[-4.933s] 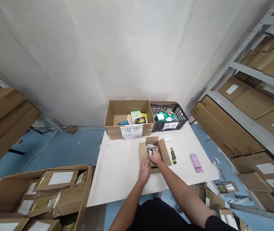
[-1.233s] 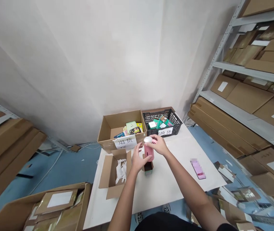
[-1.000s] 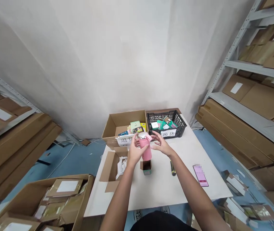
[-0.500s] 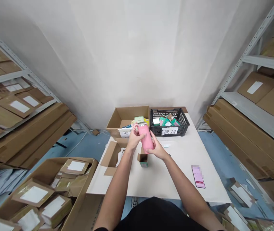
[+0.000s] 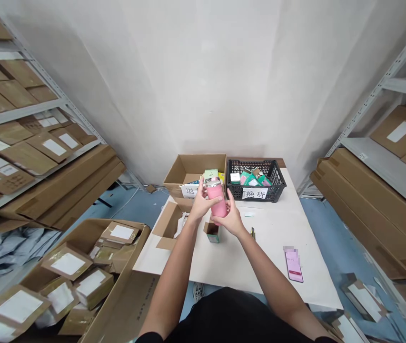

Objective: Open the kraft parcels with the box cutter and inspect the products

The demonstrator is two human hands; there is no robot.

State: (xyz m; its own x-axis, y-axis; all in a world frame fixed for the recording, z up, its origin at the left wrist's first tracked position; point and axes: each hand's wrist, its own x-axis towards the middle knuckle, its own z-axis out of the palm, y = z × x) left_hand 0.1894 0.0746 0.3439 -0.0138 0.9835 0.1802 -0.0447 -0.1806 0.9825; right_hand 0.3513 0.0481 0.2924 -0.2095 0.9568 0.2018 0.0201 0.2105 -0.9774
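A pink tumbler [image 5: 217, 199] with a silver rim is held up over the table, tilted slightly. My left hand [image 5: 201, 204] wraps its upper left side, thumb across the front. My right hand [image 5: 233, 218] grips the tumbler's lower right side. Just below it stands a small open green and brown box [image 5: 212, 232] on the white table [image 5: 224, 267]. Left of that lies an open brown carton [image 5: 167, 228] with white packing material in it, partly behind my left forearm.
At the table's back stand a cardboard box [image 5: 174, 178] and a black plastic crate [image 5: 279, 183] with small green boxes, both with paper signs. A phone [image 5: 293, 264] lies at right, a cutter [image 5: 252, 233] near my right forearm. A large carton of parcels [image 5: 142, 238] stands left; shelves flank both sides.
The view has shifted a little, so most things appear slightly to the right. Both hands still hold the tumbler, now more upright, and the right-hand fingers have moved on it.
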